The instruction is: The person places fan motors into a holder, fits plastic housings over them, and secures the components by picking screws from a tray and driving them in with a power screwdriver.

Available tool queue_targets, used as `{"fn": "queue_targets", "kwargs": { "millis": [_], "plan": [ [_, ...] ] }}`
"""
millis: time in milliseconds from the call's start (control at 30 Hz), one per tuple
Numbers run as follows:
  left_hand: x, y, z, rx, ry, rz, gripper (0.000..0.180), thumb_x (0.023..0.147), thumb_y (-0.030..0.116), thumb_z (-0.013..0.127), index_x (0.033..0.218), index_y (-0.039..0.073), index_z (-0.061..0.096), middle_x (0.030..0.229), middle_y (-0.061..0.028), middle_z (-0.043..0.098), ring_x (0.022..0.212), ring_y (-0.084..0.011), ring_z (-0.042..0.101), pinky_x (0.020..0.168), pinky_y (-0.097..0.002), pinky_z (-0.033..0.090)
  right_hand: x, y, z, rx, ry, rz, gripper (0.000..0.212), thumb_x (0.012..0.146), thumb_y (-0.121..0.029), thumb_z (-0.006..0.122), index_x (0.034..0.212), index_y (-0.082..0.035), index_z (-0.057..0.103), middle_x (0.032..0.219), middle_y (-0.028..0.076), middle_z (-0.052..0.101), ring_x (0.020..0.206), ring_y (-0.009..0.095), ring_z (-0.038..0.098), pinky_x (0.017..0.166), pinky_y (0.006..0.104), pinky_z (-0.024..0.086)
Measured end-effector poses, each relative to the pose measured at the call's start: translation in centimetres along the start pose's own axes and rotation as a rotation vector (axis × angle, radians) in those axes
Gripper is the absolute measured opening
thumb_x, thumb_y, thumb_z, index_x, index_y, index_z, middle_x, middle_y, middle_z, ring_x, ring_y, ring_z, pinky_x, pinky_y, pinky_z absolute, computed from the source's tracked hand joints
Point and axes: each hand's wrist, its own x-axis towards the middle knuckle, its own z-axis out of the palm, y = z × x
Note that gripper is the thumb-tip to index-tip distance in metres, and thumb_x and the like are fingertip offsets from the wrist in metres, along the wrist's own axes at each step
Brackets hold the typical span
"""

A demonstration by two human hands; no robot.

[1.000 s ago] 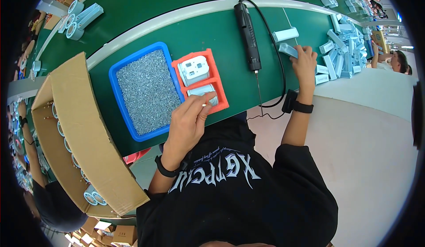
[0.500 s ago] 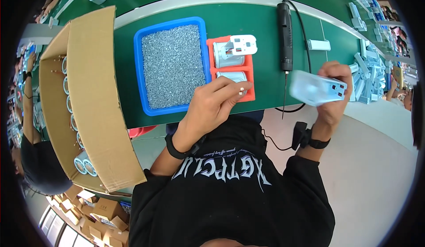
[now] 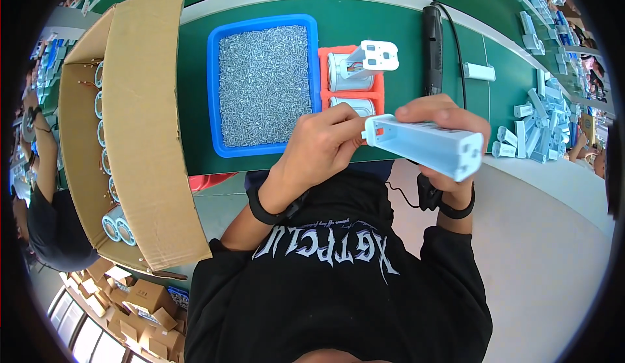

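Note:
My right hand is closed around a light-blue hollow plastic housing, its open side facing up and its right end tilted toward me. The housing's left end meets the fingertips of my left hand, which are pinched together; whatever they grip is hidden. Just beyond these fingers is an orange two-compartment holder. One pale cylinder sits in its near compartment, partly covered by my left hand. The far compartment holds another cylinder with a white bracket standing up from it and thin wires showing.
A blue tray full of small screws adjoins the holder's left side. Farther left stands a cardboard box of cylinders. A black electric screwdriver with a cable lies right of the holder, near a single housing and a heap of housings.
My right hand has brought the housing leftward and turned it, so its end now meets my left fingertips. My left hand stays pinched by the holder. The whole view has shifted slightly.

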Motion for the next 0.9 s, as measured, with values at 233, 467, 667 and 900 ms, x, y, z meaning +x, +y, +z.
{"fn": "queue_targets", "kwargs": {
  "millis": [233,467,667,900],
  "plan": [
    [0.0,-0.2,0.4,-0.011,0.069,-0.013,0.015,0.073,0.000,0.067,0.088,0.003,0.066,0.076,-0.0082,0.060,0.059,-0.0244,0.060,0.050,-0.0315,0.047,-0.6,0.3,-1.0,-0.272,-0.214,0.030,0.055,0.070,-0.011,0.077,0.117,-0.006,0.049,0.105,0.014,0.065,0.093,0.029,0.063,0.078,0.0364,0.051],
    [-0.3,-0.3,1.0,-0.050,0.140,-0.067,0.028,0.070,0.005,0.071,0.098,0.005,0.064,0.085,-0.0075,0.060,0.072,-0.0272,0.060,0.060,-0.0347,0.050,-1.7,1.5,0.7,-0.202,-0.041,0.093,0.046,0.071,-0.006,0.075,0.112,-0.007,0.054,0.105,0.013,0.065,0.095,0.029,0.063,0.080,0.0374,0.050],
    [-0.9,-0.2,-0.9,0.174,0.035,-0.163,0.051,0.064,0.006,0.077,0.112,0.008,0.059,0.112,-0.0088,0.056,0.102,-0.0292,0.051,0.085,-0.0379,0.044,-1.8,2.1,0.9,-0.404,-0.165,0.349,0.041,0.076,-0.016,0.075,0.110,-0.007,0.056,0.105,0.013,0.063,0.095,0.028,0.060,0.082,0.0360,0.048],
    [-0.8,-1.0,-0.9,0.186,0.030,-0.152,0.056,0.060,0.009,0.079,0.112,0.009,0.059,0.107,-0.0077,0.055,0.101,-0.0289,0.050,0.085,-0.0385,0.044,-0.8,2.7,1.8,-0.650,-0.389,0.292,0.038,0.070,-0.011,0.076,0.102,-0.005,0.058,0.101,0.010,0.061,0.087,0.029,0.059,0.075,0.0359,0.049]
  ]
}}
